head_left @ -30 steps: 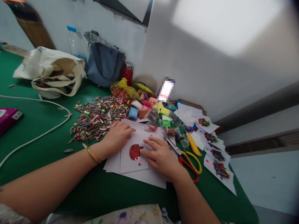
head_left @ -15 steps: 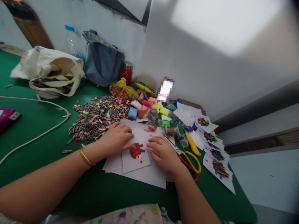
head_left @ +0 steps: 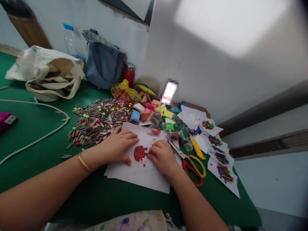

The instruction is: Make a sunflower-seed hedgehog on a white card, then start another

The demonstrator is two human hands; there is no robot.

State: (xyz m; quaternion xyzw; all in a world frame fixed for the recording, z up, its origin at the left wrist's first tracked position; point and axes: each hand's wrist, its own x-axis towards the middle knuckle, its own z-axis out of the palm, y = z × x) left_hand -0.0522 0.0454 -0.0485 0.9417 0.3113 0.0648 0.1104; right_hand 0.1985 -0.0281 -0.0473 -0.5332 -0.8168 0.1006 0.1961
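At the far left of the green table (head_left: 79, 199), a white cable (head_left: 51, 105) runs past a purple package (head_left: 7, 122). Next is a pile of striped seeds (head_left: 97, 123) mixed with small coloured balls.

The left hand (head_left: 117, 147) lies spread on the paper, thumb apart from the fingers, near the left side of a red figure (head_left: 139, 153). Half a second ago this thumb reached to the figure's edge; it is now drawn back, leaving the red body uncovered. The figure, with a pink snout and two brown legs, lies flat on a small sheet (head_left: 136, 167) above a stack of larger sheets (head_left: 154, 183).

The right hand (head_left: 165, 158) has changed from loosely fanned to gathered, its fingertips at the lower brown leg (head_left: 146, 153). Whether they pinch the leg or only press it, the view cannot tell. This suggests attention has passed from the body to the leg, with adjustment there probably unfinished.

Further right, scissors (head_left: 196, 170) lie beside a yellow cutter (head_left: 197, 148). At the far right, decorated cards (head_left: 225, 173) overlap in a row
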